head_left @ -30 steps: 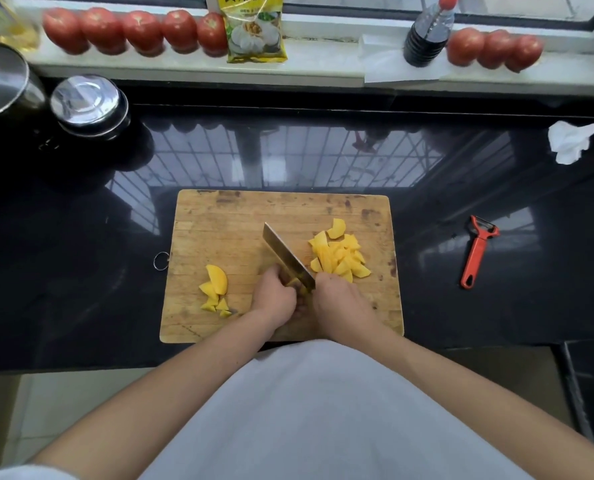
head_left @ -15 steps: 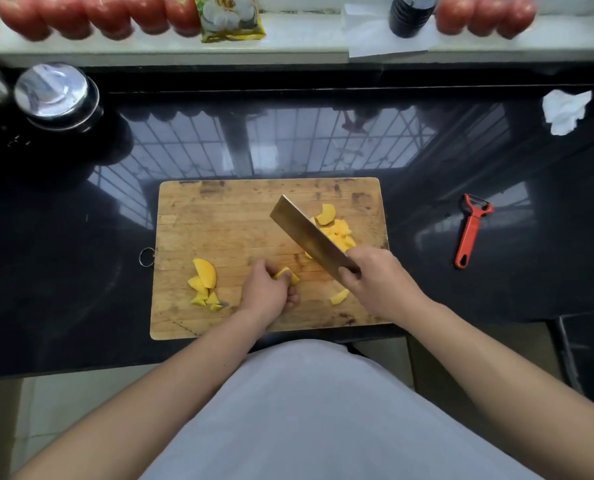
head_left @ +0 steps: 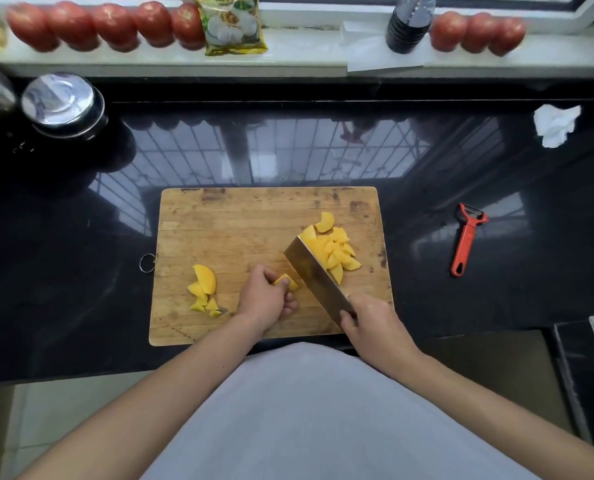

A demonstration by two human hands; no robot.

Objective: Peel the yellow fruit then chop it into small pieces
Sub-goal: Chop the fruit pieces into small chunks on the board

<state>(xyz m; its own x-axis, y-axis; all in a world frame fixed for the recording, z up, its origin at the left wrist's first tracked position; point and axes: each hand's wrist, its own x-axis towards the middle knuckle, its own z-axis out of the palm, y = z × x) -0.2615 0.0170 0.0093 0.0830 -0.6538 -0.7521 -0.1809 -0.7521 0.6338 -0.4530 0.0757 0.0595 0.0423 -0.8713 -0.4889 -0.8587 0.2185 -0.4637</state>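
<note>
On the cutting board (head_left: 240, 216) we now see the cleaver (head_left: 318, 277) swung back down beside the big heap of cut pieces (head_left: 333, 249), its flat side leaning against them, where half a second ago it was lifted clear and turned across the board. We take this as sweeping finished pieces aside to make room.

Our right hand (head_left: 371, 323) has its fingers wrapped round the cleaver's handle. Our left hand (head_left: 266, 299) curls its fingers over one remaining chunk of yellow fruit (head_left: 286, 281), held near the middle of the board, much as before. A smaller pile (head_left: 203, 289) lies to the left, some slices still large.

Peeling looks done, with the red peeler (head_left: 466, 239) lying apart on the dark surface (head_left: 80, 289). Chopping seems well along, and the held chunk is likely next.

The yellow packet (head_left: 231, 24) on the windowsill carries print, but we cannot read it.
</note>
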